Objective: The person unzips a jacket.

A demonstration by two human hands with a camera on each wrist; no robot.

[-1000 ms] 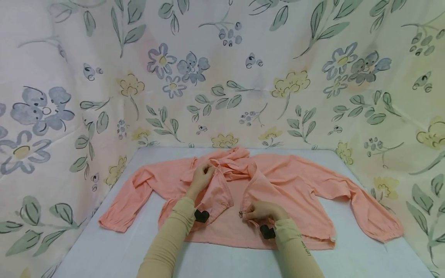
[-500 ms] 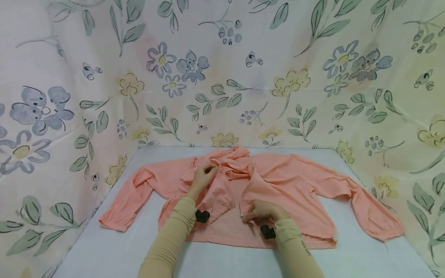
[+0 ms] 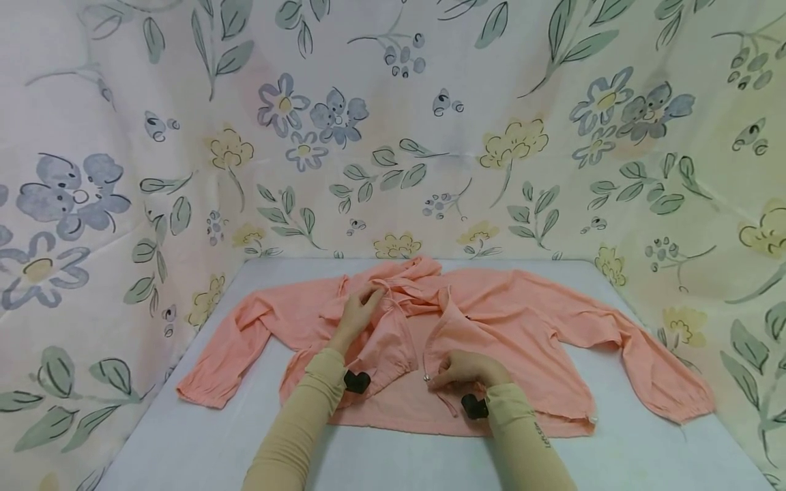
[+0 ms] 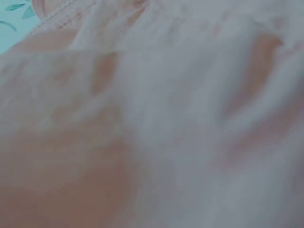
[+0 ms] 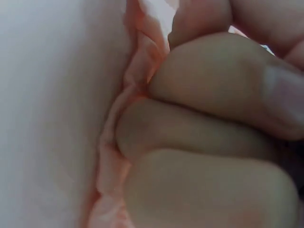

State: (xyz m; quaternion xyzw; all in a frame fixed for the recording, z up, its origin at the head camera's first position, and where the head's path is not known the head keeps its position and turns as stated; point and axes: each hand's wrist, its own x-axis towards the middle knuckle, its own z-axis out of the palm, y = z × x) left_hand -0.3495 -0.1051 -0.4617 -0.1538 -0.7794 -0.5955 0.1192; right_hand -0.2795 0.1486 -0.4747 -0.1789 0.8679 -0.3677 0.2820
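A coral-pink zip jacket (image 3: 516, 320) lies spread out, sleeves to both sides and front panels parted, so the inside of its back shows between them. My left hand (image 3: 359, 317) pinches the upper edge of the left front panel by the bunched collar. Lower down, my right hand (image 3: 469, 369) grips the bottom of the right panel's edge, right beside the metal zipper slider (image 3: 426, 378). In the right wrist view, curled fingers (image 5: 199, 128) lie against the pink fabric (image 5: 114, 128). Blurred cloth (image 4: 166, 118) fills most of the left wrist view.
The jacket rests on a white-covered table (image 3: 184, 450). A floral curtain (image 3: 393, 136) encloses the back and both sides. A thin pink cord (image 3: 447, 404) hangs below my right hand. Black camera mounts (image 3: 474, 407) sit at both wrists.
My right hand stays nearly in place while the zipper edge beside it straightens and the slider shows more plainly. The pink cord below it has come into sight. The left hand barely shifts.
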